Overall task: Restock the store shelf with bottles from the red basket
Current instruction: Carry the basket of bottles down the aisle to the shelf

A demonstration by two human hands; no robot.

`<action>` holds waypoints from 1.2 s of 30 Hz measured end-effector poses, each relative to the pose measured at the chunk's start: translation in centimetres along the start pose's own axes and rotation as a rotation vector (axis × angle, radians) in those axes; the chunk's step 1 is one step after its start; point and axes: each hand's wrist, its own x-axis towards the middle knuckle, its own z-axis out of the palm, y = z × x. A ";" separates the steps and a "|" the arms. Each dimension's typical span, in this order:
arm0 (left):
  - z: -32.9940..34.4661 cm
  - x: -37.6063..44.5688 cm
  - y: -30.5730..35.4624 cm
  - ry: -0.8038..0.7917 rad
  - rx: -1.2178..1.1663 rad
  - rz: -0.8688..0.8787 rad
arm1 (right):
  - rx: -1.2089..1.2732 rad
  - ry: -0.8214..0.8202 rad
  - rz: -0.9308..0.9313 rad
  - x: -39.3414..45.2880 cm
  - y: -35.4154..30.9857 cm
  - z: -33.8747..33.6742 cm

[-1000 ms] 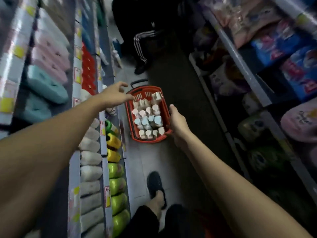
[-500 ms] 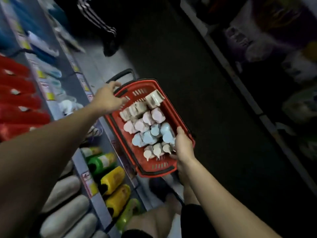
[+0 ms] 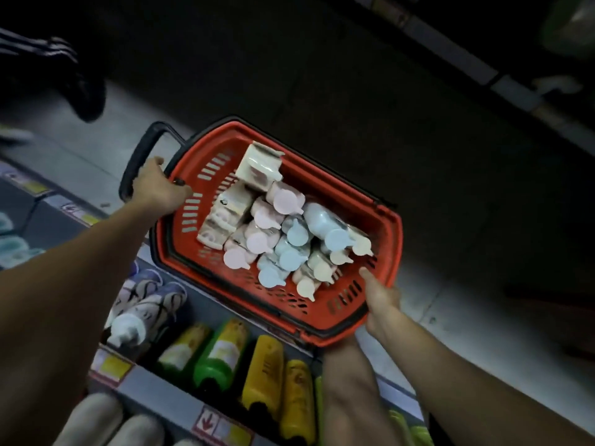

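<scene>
Basket [image 3: 325, 320] nearer | left hand [image 3: 157, 191] grips far rim | right hand [image 3: 381, 300] grips near rim

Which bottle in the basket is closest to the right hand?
The cream-capped bottle at the near end of the red basket; it lies nearest the right hand, while pink and blue ones sit farther.

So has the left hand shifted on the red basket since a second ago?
Yes. The left hand went from the red basket's far rim outward to its black handle.
</scene>
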 end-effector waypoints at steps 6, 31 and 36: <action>2.6 2.5 -2.7 0.072 -0.064 0.017 | 0.015 0.234 -0.154 3.4 2.7 1.5; -1.9 -13.6 11.1 -0.135 -0.152 -0.171 | 0.107 0.125 -0.223 -4.0 -11.0 -18.5; -3.1 -17.8 17.4 -0.168 -0.228 -0.073 | 0.168 0.117 -0.260 -8.0 -13.4 -27.0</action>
